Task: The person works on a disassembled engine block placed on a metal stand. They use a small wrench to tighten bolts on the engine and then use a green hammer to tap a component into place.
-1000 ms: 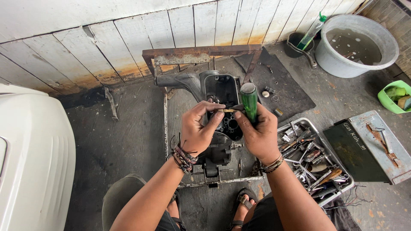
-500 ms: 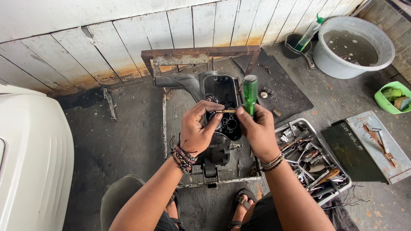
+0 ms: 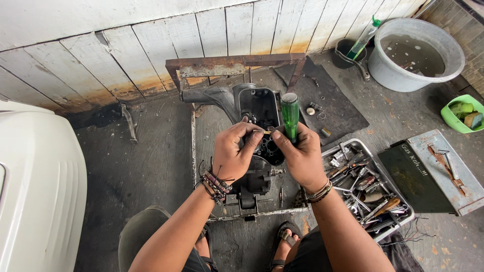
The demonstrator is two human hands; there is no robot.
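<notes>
Over black engine case [image 3: 259,151] | right hand [image 3: 300,158] fingers clasp green-handled screwdriver [image 3: 290,115] | left hand [image 3: 233,157] pinches its shaft

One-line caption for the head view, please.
Left hand and right hand, gripping a green-handled screwdriver, pinch a small metal part above an engine casing.

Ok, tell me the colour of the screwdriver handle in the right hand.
Translucent green; the screwdriver handle stands upright in the right hand, clearest in the head view.
</notes>
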